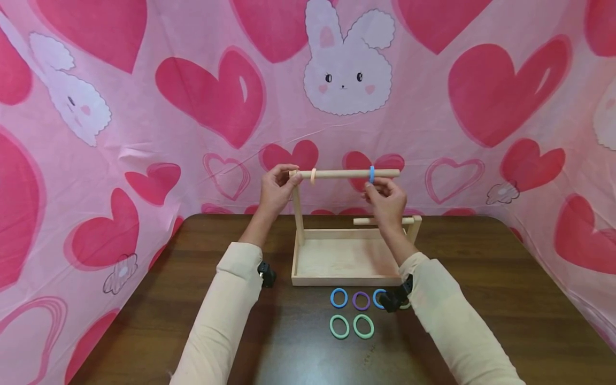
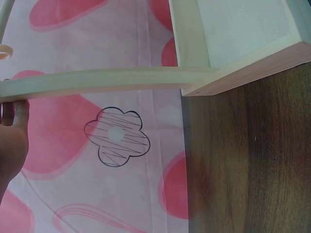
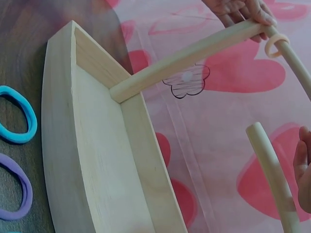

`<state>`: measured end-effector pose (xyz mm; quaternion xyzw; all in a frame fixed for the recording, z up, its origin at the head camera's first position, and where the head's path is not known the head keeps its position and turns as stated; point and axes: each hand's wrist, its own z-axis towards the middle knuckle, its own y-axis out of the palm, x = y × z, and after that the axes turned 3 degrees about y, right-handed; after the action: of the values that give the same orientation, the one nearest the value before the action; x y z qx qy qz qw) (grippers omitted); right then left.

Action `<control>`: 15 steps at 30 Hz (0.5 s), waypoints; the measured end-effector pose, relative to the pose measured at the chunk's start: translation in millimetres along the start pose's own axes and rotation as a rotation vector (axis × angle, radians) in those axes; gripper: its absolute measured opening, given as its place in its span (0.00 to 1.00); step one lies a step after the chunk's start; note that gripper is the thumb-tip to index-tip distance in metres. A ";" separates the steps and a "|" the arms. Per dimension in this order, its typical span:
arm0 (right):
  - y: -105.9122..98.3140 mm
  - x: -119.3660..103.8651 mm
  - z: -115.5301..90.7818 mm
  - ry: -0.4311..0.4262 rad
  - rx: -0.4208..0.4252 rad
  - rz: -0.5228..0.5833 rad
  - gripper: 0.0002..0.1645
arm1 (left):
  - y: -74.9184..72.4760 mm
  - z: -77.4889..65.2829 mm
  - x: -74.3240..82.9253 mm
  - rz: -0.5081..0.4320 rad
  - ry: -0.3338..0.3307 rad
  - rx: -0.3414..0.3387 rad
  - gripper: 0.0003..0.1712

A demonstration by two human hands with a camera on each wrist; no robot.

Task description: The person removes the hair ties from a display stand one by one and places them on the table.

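Note:
A wooden stand with a tray base (image 1: 346,280) has a tall post (image 1: 298,214) at its left, topped by a long horizontal rod (image 1: 337,174). My left hand (image 1: 278,190) grips the top corner where post and rod meet. Around the rod, near that corner, hangs a pale orange hair tie (image 1: 313,176). My right hand (image 1: 387,200) pinches the lower edge of a blue hair tie (image 1: 372,174), which encircles the rod close to its free right end. In the right wrist view, part of the right hand (image 3: 303,170) shows at the edge.
A shorter rod (image 1: 363,221) on a low post stands at the tray's right. Before the tray lie a blue hair tie (image 1: 339,298), a purple one (image 1: 361,301), two green ones (image 1: 339,326), and others partly hidden by the right wrist camera (image 1: 397,297). Patterned pink cloth (image 1: 346,133) hangs behind.

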<state>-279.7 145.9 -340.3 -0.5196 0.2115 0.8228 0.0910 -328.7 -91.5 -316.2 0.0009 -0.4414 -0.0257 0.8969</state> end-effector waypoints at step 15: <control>-17.1 -6.4 3.5 0.000 0.035 0.031 0.12 | -0.3 -1.2 3.2 0.018 -0.021 0.003 0.14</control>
<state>-273.4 163.2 -337.6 -0.5145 0.2340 0.8203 0.0873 -325.9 -92.0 -314.4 -0.0021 -0.4510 -0.0170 0.8923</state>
